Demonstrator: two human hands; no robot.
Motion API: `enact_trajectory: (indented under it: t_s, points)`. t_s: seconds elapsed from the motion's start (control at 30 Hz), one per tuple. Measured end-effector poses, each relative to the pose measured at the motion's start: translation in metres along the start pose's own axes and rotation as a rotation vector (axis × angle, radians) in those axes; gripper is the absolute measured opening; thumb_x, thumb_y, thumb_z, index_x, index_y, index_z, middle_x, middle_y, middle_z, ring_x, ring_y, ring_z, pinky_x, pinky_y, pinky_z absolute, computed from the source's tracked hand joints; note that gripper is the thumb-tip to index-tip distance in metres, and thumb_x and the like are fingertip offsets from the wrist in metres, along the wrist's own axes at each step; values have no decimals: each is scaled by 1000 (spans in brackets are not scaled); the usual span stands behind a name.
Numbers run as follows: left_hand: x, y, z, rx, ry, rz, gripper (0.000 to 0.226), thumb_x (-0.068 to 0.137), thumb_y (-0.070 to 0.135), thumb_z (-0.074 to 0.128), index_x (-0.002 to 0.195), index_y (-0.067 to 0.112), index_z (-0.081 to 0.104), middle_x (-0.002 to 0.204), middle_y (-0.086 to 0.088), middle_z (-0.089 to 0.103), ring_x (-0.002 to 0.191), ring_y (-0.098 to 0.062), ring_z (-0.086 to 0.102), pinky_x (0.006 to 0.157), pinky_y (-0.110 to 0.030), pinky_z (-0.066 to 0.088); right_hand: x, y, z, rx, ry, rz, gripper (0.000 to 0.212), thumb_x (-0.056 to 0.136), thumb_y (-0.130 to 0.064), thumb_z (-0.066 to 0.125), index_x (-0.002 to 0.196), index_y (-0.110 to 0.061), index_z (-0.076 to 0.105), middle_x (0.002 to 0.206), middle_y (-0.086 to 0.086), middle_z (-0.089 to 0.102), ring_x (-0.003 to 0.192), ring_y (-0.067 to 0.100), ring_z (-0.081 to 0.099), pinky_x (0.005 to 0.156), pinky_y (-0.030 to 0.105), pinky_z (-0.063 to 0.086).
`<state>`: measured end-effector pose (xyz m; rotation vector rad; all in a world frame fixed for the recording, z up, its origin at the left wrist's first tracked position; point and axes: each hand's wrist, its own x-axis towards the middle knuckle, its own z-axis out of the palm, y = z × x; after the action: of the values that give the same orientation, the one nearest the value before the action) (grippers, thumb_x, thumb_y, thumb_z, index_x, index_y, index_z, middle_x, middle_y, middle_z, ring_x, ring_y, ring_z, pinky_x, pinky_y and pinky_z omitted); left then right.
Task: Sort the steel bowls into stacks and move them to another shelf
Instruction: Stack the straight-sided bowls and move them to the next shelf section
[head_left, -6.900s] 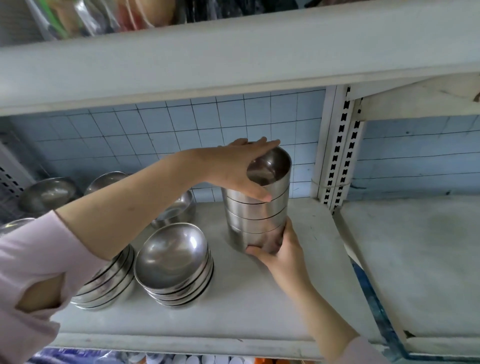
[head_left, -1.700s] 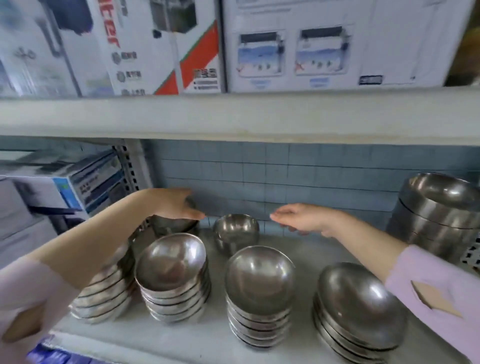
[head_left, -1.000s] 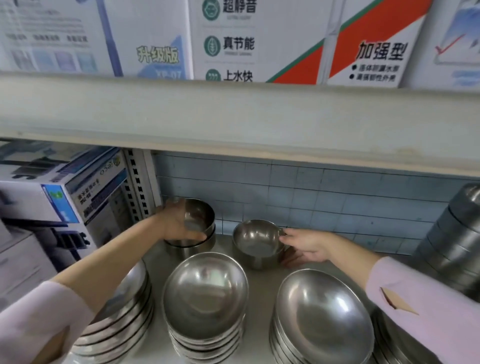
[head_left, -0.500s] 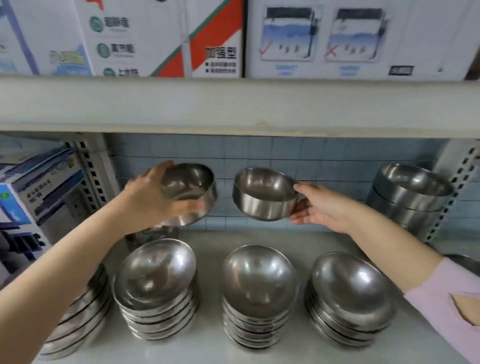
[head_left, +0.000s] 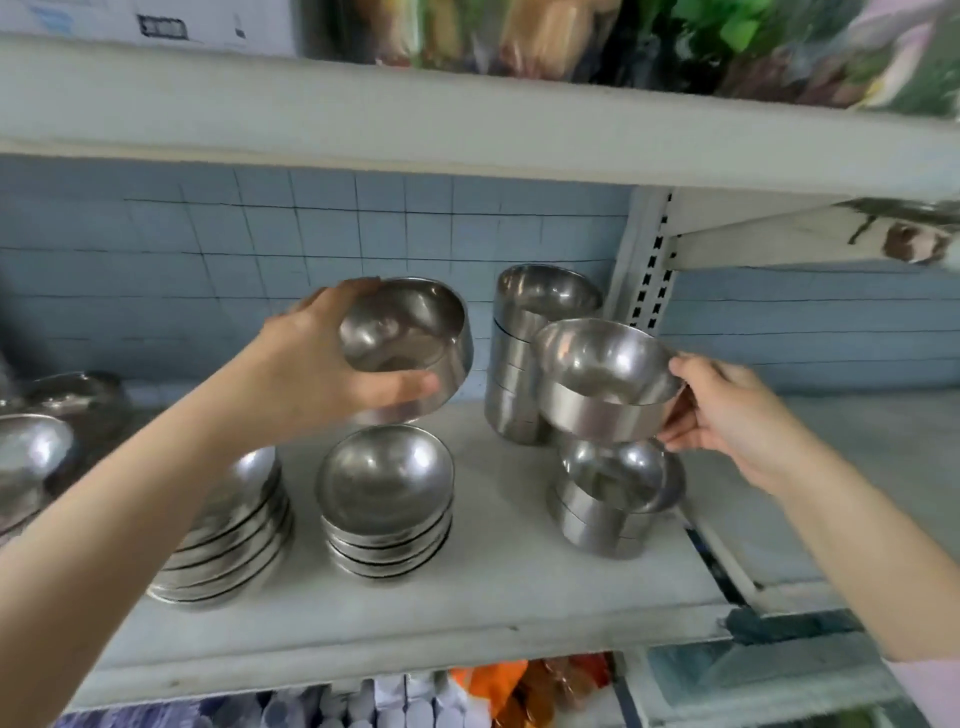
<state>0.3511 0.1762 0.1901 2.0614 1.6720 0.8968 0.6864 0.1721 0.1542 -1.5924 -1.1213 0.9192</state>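
Note:
My left hand grips a small straight-sided steel bowl in the air above the middle of the shelf. My right hand pinches the rim of a second small steel bowl, held just above a short stack of like bowls at the shelf's right end. A taller stack of straight-sided bowls stands behind, against the tiled wall. Two stacks of wide shallow bowls sit lower: the middle stack and the left stack, partly hidden by my left forearm.
The white shelf board ends at a slotted upright post on the right, with another shelf board beyond it. More steel bowls sit at the far left. A shelf overhead carries packaged goods.
Both hands have carried their small bowls to the right along the shelf. The right bowl now hangs over the short stack by the post; my view has swung right and down.

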Motion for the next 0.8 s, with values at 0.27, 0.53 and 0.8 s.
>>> enact_trajectory:
  t_s: [0.27,0.53,0.8]
  points:
    - [-13,38,50,34,23,-33,118,37,82,68,142,45,28,143,5,45,131,-24,43,107,-48,40,18,63,-23,-107,-7,-39,40,105,-18,39,144,-15,45,59,8,57,48,18,50,39,22,44]
    - [-24,51,60,130,74,-13,123,36,82,63,146,40,27,143,5,43,132,-25,39,107,-43,35,23,86,-24,-286,20,-229,41,102,-27,39,137,-18,57,116,3,70,93,19,63,79,20,44]
    - [-28,60,68,99,77,-6,125,35,80,61,147,37,27,139,10,42,134,-22,36,102,-32,30,14,96,-36,-226,-254,-217,86,82,-75,44,154,-34,21,154,-13,27,136,7,33,111,33,28]
